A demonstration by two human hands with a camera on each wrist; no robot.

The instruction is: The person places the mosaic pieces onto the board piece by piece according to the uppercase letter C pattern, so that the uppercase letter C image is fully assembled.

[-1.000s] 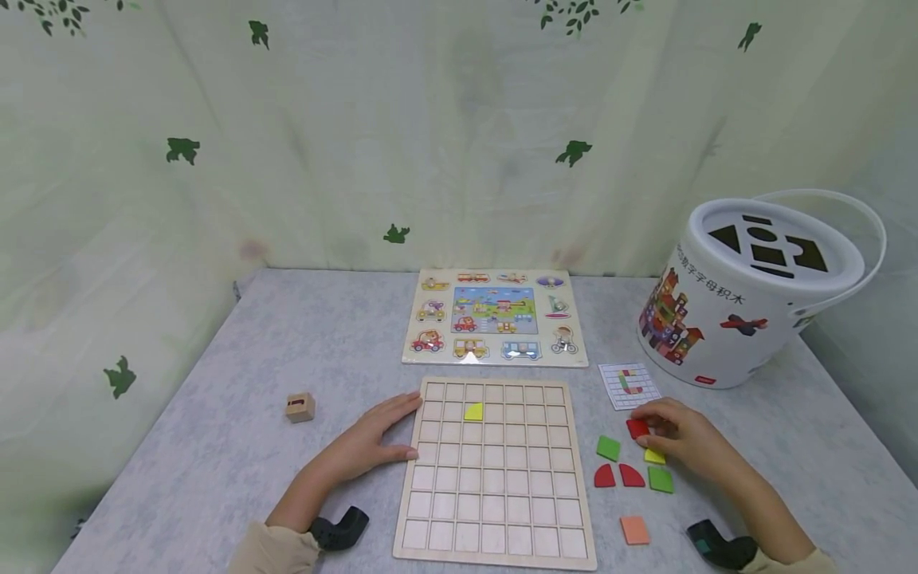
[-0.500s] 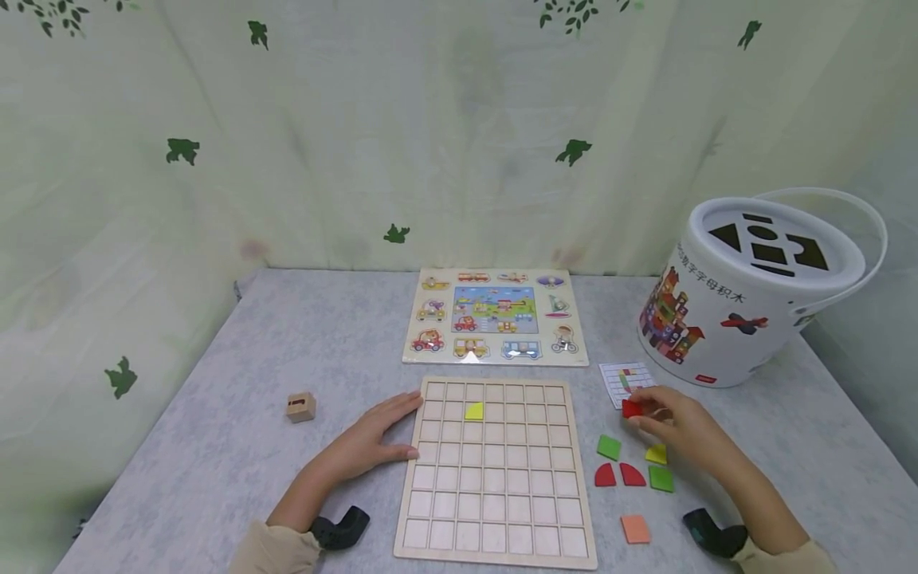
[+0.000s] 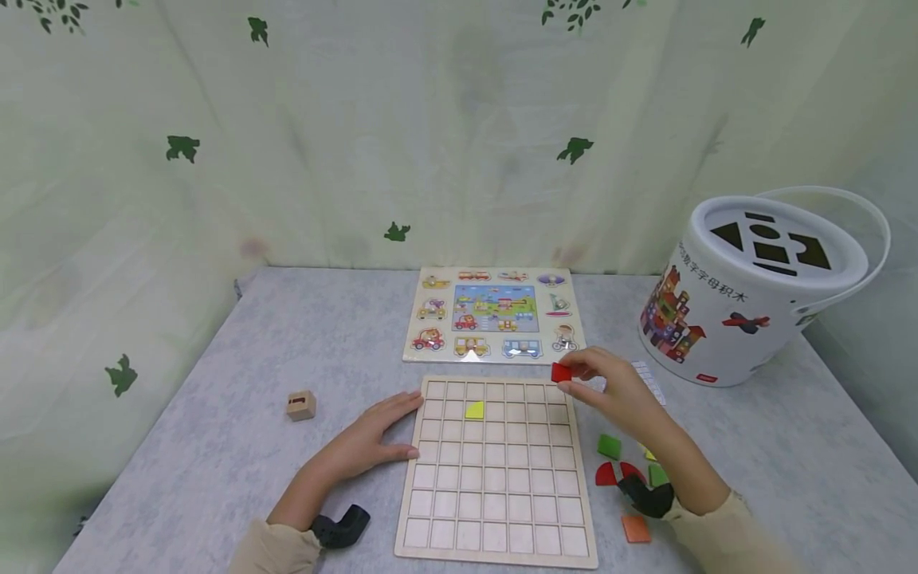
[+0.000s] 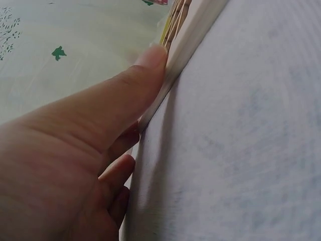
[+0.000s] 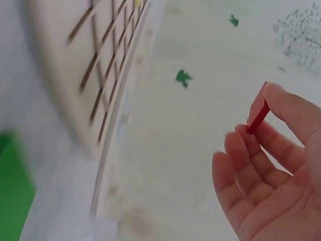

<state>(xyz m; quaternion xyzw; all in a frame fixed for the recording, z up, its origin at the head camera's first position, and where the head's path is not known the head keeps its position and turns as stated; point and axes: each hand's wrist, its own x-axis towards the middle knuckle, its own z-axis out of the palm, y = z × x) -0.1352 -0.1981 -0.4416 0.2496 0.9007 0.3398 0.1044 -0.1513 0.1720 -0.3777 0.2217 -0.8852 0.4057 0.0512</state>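
My right hand [image 3: 617, 391] pinches a small red square tile [image 3: 561, 372] between thumb and fingertips, over the top right corner of the wooden grid board [image 3: 495, 558]. In the right wrist view the red tile [image 5: 259, 111] is held edge-on, with the other fingers loosely bent below. My left hand [image 3: 362, 438] rests at the board's left edge, thumb and fingers spread against the rim. The left wrist view has the thumb [image 4: 145, 65] touching that rim. One yellow tile [image 3: 474, 410] with a curved corner sits in a cell of the second row.
Several green, red, yellow and orange tiles [image 3: 635, 528] lie right of the board, partly under the right arm. A pattern card [image 3: 649, 381] is half hidden behind the hand. Beyond are a vehicle puzzle [image 3: 495, 355] and a white bucket [image 3: 717, 319]. A wooden block [image 3: 301, 405] stands left.
My right hand has lifted the red tile from the loose pieces and carried it left past the card to the board's far right corner. My left hand has stayed in place.
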